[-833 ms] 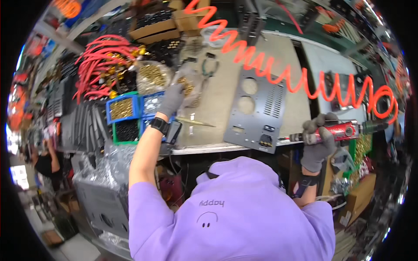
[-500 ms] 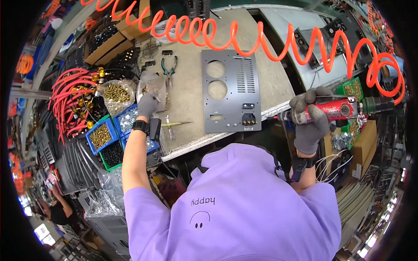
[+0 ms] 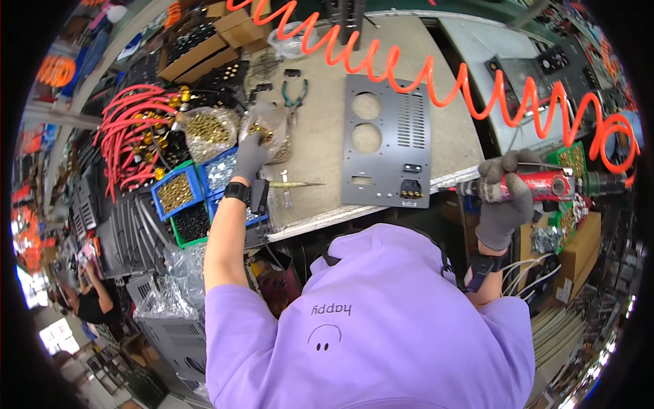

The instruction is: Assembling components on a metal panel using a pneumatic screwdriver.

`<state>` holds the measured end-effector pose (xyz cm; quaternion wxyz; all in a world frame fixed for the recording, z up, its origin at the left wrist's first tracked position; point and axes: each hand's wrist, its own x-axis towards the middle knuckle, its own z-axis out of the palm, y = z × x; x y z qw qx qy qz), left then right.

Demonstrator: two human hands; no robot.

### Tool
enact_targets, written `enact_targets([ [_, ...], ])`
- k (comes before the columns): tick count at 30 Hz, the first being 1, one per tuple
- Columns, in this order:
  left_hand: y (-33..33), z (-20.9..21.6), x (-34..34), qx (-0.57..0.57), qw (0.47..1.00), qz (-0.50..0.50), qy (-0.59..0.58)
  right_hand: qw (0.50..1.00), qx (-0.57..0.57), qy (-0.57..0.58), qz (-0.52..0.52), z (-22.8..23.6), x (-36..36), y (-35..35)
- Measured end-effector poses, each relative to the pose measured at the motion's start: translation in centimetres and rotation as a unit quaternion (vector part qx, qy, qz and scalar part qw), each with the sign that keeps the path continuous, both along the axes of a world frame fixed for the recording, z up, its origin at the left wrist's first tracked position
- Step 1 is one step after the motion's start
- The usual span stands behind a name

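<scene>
My left hand, in a grey glove, reaches into the mouth of a clear plastic bag with small brass fasteners; the fingertips are partly hidden there. My right hand, also gloved, is closed round a red air screwdriver, held out past the bench's front edge with its bit end pointing left. Between the hands a grey metal panel lies flat on the bench. It has two large round holes, a row of slots and a black socket near its lower edge.
Left of my hand are another bag of brass fasteners, blue bins and red cables. Pliers, a thin screwdriver and a small wrench lie on the bench. An orange coiled hose hangs across the top.
The view has shifted, so the bench and everything on it appear farther right. My left hand remains at the bag, and my right hand still holds the air screwdriver.
</scene>
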<state>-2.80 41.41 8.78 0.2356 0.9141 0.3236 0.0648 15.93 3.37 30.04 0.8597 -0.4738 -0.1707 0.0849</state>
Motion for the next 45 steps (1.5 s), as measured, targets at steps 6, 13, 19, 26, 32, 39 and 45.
enact_targets([
  [6, -0.1, 5.7, -4.5, -0.056, 0.99, 0.064, -0.115, 1.0, -0.001, -0.018, 0.006, -0.2, 0.0, 0.6],
  [13, 0.0, 4.6, -15.8, 0.077, 0.905, 0.341, -0.244, 0.999, 0.014, -0.023, 0.038, -1.0, -0.2, 1.7],
  [19, 0.2, 5.7, -19.0, 0.21, 0.873, 0.435, -0.059, 0.997, 0.019, -0.015, 0.078, -1.3, 0.1, 2.9],
  [26, 2.6, 8.4, -15.8, 0.279, 0.904, 0.311, 0.087, 0.996, 0.014, -0.037, 0.082, -0.4, 0.0, 3.3],
  [32, 4.8, 6.1, -17.1, 0.225, 0.93, 0.225, 0.182, 0.999, -0.011, -0.046, 0.004, 0.4, -0.9, 2.7],
  [39, 4.1, 9.3, -16.6, 0.163, 0.938, 0.197, 0.233, 0.999, 0.008, 0.012, -0.044, -0.1, -1.2, 1.8],
  [45, 4.0, 8.3, -16.6, 0.161, 0.94, 0.223, 0.2, 0.998, -0.007, 0.006, -0.063, 0.4, -0.8, 1.6],
])
